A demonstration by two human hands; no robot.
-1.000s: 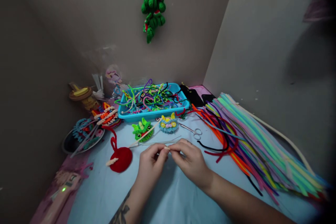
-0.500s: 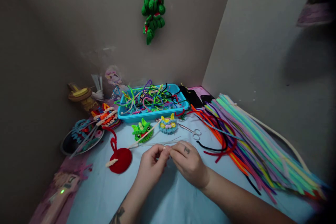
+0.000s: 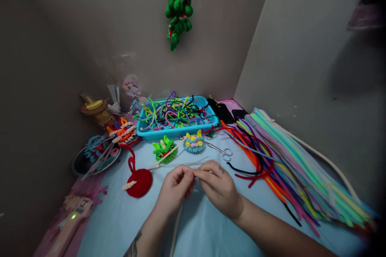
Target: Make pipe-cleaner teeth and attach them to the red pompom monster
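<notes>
My left hand [image 3: 176,186] and my right hand [image 3: 219,188] meet above the cloth, both closed with thumb and fingertips pinched together. A cream pipe cleaner [image 3: 175,231] hangs from between them toward the near edge; its pinched end is mostly hidden by the fingers. Left of my hands lies a red round pad [image 3: 141,184] with a short cream twisted piece [image 3: 129,185] on it. Just beyond my hands sit a green dragon-like head [image 3: 164,150] and a blue head with yellow horns [image 3: 194,144]. Small scissors [image 3: 221,151] rest to their right.
A blue tray [image 3: 177,131] of pipe cleaner scraps stands against the wall. Bundled coloured pipe cleaners [image 3: 289,160] spread along the right. A metal bowl [image 3: 78,164] with blue pieces and a pink glue gun [image 3: 72,221] are at left. A green ornament [image 3: 178,12] hangs above.
A length of cream pipe cleaner now shows hanging below my hands. My right hand has turned slightly, its fingers straighter. The whole view has shifted a little.
</notes>
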